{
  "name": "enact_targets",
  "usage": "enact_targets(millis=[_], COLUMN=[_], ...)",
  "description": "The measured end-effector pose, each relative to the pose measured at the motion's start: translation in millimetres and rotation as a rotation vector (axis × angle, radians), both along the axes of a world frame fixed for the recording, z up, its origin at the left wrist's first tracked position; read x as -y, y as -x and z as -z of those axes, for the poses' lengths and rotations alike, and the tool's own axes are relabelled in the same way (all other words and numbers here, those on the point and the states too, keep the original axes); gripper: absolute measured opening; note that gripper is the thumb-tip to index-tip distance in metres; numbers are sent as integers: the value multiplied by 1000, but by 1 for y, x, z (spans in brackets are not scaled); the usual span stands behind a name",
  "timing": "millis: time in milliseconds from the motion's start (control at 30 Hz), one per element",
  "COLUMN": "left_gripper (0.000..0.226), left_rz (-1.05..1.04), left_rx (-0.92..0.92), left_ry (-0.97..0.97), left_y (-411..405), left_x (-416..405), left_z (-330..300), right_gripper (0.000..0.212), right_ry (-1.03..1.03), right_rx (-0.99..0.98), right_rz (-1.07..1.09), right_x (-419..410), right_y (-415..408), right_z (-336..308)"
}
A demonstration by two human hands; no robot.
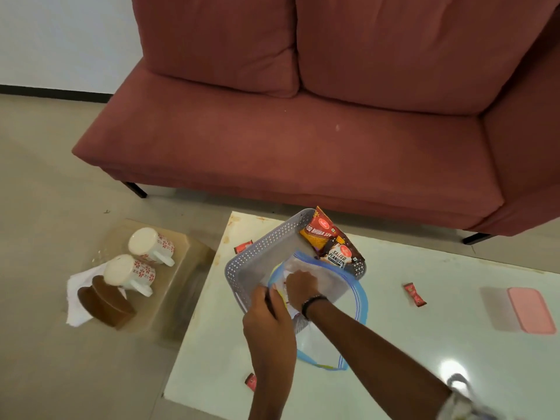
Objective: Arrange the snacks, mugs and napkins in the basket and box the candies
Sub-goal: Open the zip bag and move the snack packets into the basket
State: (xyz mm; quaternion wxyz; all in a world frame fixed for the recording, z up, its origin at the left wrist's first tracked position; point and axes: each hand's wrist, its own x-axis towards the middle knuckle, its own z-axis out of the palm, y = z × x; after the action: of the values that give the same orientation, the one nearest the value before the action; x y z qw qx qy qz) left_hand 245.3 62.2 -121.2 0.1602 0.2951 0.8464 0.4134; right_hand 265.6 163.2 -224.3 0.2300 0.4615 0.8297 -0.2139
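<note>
A grey perforated basket (257, 253) stands on the white table (424, 344). Two snack packets, an orange one (319, 233) and a dark salted-peanuts one (341, 253), lean against its far corner. A clear zip bag with a blue edge (360, 301) lies over the basket's near side. My left hand (269, 316) grips the bag's edge at the basket rim. My right hand (301, 286) is inside the bag, its fingers closed on something white that I cannot make out. Three red candies lie on the table: far left (242, 246), right (414, 294) and near edge (251, 381).
A pink-lidded box (530, 310) sits at the table's right. On a low side table (169, 286) to the left are two white mugs with red flowers (151, 245) (130, 272), white napkins (75, 298) and brown coasters (104, 301). A red sofa (303, 131) stands behind.
</note>
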Motion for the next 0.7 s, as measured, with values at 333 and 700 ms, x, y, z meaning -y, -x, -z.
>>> enact_targets(millis=[333, 700], left_gripper=[21, 26], left_rz=[-65, -127], left_rx=[19, 27], left_ry=[-39, 17], left_y=[11, 34], left_x=[15, 11], left_z=[0, 2], right_gripper=[32, 16], right_ry=[-125, -67], right_rx=[-199, -776], right_rz=[152, 234], right_x=[14, 41], right_y=[-12, -44], right_z=[4, -76])
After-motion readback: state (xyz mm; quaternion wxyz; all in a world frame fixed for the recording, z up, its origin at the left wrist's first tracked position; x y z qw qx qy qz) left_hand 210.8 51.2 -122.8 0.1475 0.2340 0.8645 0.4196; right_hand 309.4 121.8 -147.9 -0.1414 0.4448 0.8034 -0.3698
